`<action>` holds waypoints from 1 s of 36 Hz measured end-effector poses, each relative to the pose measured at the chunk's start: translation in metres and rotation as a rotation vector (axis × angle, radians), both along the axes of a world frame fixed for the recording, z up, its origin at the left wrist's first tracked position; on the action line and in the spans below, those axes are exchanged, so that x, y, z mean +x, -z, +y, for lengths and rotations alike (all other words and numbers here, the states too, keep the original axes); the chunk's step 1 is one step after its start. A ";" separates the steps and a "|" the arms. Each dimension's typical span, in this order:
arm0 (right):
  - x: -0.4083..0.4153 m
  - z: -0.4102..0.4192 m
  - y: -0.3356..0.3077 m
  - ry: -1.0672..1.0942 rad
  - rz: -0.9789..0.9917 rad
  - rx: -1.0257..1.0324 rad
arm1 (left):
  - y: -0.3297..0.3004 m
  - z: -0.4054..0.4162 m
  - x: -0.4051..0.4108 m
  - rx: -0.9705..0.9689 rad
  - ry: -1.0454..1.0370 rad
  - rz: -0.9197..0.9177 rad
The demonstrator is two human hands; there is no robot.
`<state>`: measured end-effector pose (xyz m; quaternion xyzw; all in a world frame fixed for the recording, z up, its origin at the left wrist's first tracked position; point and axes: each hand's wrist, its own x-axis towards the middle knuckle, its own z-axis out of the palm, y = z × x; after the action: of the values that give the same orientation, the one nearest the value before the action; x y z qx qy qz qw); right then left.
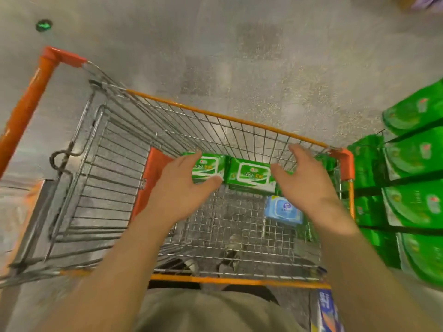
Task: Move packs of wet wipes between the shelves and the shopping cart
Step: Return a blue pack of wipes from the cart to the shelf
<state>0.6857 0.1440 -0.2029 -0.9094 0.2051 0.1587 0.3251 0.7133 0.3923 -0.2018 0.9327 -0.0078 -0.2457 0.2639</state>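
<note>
Both hands [242,185], spread and holding nothing, hover above green wipe packs [250,176].

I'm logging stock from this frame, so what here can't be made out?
Head view only:
- Green wet-wipe packs in the wire shopping cart: the left hand and right hand cover parts of the row, so no count.
- Green packs on the shelves: blurred, cut off by the right edge.
- Light blue wipe pack: label too small to read.

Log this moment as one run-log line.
left hand: open, over green pack | right hand: open | blue pack: in cart
</note>
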 end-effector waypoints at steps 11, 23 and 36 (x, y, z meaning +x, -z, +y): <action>0.017 -0.035 0.037 0.095 0.112 -0.022 | 0.045 -0.037 0.019 -0.034 0.032 0.119; 0.027 -0.028 0.109 0.038 0.162 -0.042 | 0.120 -0.056 0.034 -0.065 0.056 0.243; -0.003 -0.073 0.188 0.224 0.188 -0.076 | 0.210 -0.104 0.015 -0.105 0.184 0.469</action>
<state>0.6829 0.0715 -0.3914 -0.8737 0.3407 0.1981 0.2852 0.7284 0.2886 -0.4118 0.8305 -0.0439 -0.4777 0.2832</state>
